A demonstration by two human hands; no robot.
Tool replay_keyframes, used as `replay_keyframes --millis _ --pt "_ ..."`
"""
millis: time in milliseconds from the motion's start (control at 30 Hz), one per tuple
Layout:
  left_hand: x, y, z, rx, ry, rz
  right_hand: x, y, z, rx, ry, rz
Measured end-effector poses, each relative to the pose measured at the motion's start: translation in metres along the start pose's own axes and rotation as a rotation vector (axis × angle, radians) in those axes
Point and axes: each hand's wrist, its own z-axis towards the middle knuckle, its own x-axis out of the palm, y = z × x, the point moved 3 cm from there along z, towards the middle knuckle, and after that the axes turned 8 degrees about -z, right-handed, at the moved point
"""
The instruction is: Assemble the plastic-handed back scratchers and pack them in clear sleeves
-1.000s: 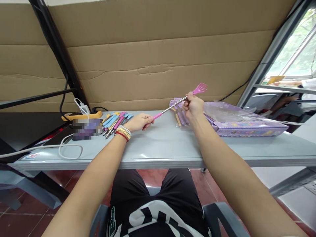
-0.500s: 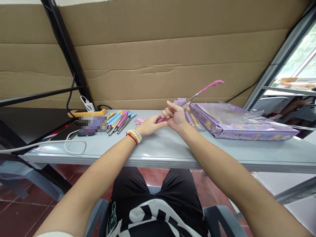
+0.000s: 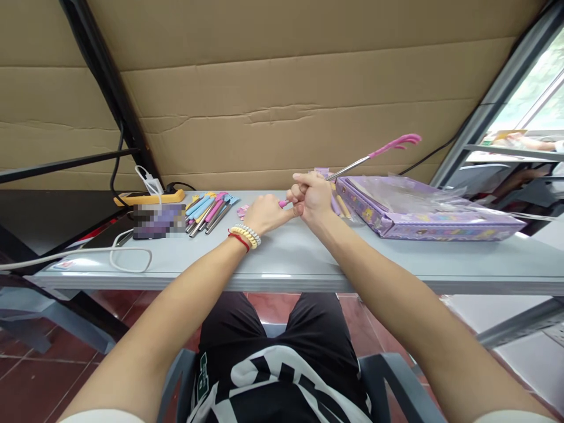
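likely light but stiff, our pink back scratcher [image 3: 380, 150] points toward two o'clock, left hand [image 3: 264, 215] and right hand [image 3: 314, 197] clasping; favour its handle [image 3: 283, 203].

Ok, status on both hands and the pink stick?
Right hand gripping pink stick. Left hand at its handle. Clawed end raised; purple box close, right side.

Grey table [image 3: 282, 252]: purple box [image 3: 453, 231], colourful scratchers [image 3: 214, 208].

Rightward, purple box [image 3: 449, 230] in the way
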Motion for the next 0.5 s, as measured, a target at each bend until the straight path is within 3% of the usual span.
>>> replay_keyframes --millis 167,400,500 --pt "0.0 -0.002 0.001 0.007 0.001 -0.029 -0.009 0.008 0.009 -0.026 0.013 -0.008" --pt "0.0 0.01 -0.004 0.184 0.186 -0.313 -0.003 -0.004 -0.001 0.057 0.325 -0.106" --pt "0.001 0.006 -0.006 0.257 0.216 -0.367 -0.002 -0.009 -0.004 0.094 0.36 -0.169"
